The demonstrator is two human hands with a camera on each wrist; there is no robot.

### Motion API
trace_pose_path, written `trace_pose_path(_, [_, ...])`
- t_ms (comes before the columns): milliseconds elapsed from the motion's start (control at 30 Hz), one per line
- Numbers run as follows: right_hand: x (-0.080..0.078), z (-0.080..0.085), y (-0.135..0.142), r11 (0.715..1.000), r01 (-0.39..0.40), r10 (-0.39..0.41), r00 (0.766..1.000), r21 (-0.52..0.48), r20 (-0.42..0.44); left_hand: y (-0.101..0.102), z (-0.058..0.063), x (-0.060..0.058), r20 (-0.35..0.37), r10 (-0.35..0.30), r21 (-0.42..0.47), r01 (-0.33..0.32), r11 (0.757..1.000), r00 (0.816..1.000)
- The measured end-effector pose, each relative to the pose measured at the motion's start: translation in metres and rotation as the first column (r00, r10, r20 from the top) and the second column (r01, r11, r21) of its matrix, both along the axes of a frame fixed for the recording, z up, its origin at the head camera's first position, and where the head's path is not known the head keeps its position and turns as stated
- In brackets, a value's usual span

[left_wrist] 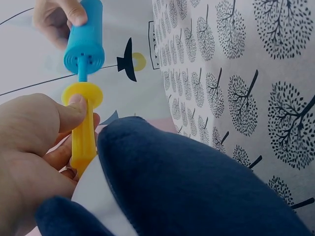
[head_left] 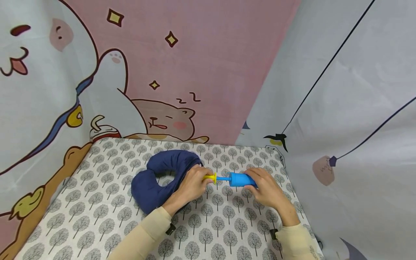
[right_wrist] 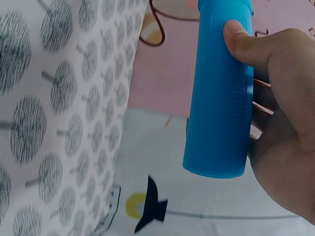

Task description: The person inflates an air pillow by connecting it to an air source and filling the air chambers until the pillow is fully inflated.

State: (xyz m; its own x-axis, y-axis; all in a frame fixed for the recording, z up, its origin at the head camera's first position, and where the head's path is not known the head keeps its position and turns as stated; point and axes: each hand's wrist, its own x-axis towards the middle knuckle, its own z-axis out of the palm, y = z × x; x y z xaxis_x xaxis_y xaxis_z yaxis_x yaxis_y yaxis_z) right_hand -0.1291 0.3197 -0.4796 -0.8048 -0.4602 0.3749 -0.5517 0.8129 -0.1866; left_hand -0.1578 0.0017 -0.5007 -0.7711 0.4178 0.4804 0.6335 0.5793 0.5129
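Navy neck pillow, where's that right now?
In the head view, the navy neck pillow lies left of centre on the tree-print cloth, its right side partly behind the left hand, left of the blue pump.

Counter layout: neck pillow (head_left: 146,189) and hand pump (head_left: 232,179).
Pillow on the counter (head_left: 224,224), left of the pump; pump handle (head_left: 209,177) at the pump's left end, beside the pillow's right arm, in the fingers (left_wrist: 60,156) of the left hand (head_left: 193,180); barrel (right_wrist: 219,93) right of the handle, in the right hand (head_left: 266,187); cloth backdrop (head_left: 221,72) behind the counter and along its right.
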Motion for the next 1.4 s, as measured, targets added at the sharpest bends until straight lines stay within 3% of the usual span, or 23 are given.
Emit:
trace_pose_path(333, [0.008, 0.004, 0.042, 0.996, 0.089, -0.089, 0.996, -0.004, 0.029, -0.001, -0.001, -0.002, 0.036, 0.004, 0.016, -0.005, 1.000, 0.999])
trace_pose_path(567, [0.015, 0.009, 0.053, 0.993, 0.116, -0.116, 0.992, -0.005, 0.042, 0.000, -0.002, -0.002, 0.042, 0.004, 0.024, -0.005, 1.000, 0.999])
trace_pose_path(867, [0.012, 0.003, 0.030, 0.999, 0.046, -0.046, 0.999, -0.014, -0.014, 0.003, -0.003, -0.002, 0.081, 0.018, 0.026, -0.020, 0.999, 0.997])
trace_pose_path(1400, [-0.002, -0.001, -0.024, 1.000, -0.024, 0.025, 0.998, 0.005, -0.064, 0.007, -0.003, 0.001, 0.046, 0.022, 0.042, -0.024, 0.999, 0.999])
